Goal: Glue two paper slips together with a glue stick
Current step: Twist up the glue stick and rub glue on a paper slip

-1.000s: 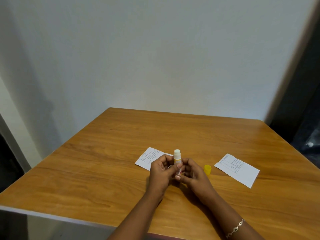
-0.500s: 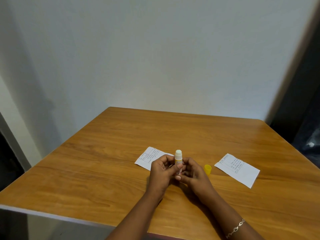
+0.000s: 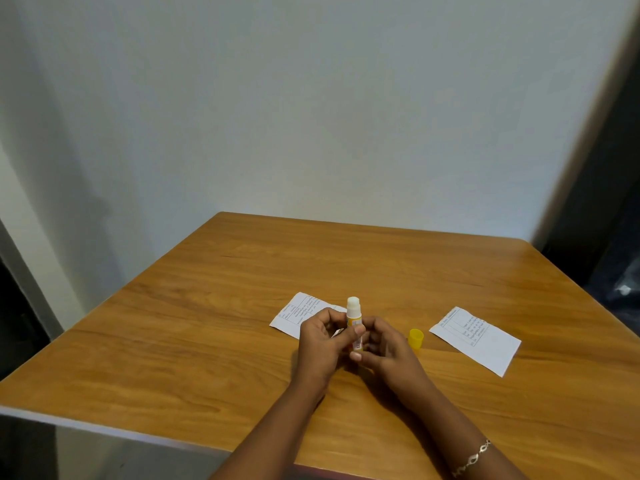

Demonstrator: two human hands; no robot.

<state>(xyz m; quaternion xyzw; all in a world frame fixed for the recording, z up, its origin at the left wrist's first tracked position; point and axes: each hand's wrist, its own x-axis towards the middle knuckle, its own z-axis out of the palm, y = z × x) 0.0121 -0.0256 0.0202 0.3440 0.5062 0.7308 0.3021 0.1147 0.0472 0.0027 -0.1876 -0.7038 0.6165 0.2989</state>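
Both hands close around an upright, uncapped glue stick [image 3: 354, 320], left hand [image 3: 320, 344] seemingly on the barrel, right hand [image 3: 388, 346] at its base; the nearer paper slip [image 3: 298, 315] lies at ten o'clock, the other slip [image 3: 476, 339] farther at three o'clock.

A wooden table [image 3: 346, 265] stands against a plain white wall [image 3: 311, 116].

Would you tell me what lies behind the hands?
A printed paper slip lies flat on the table behind the left hand; its near corner is covered by the hands.
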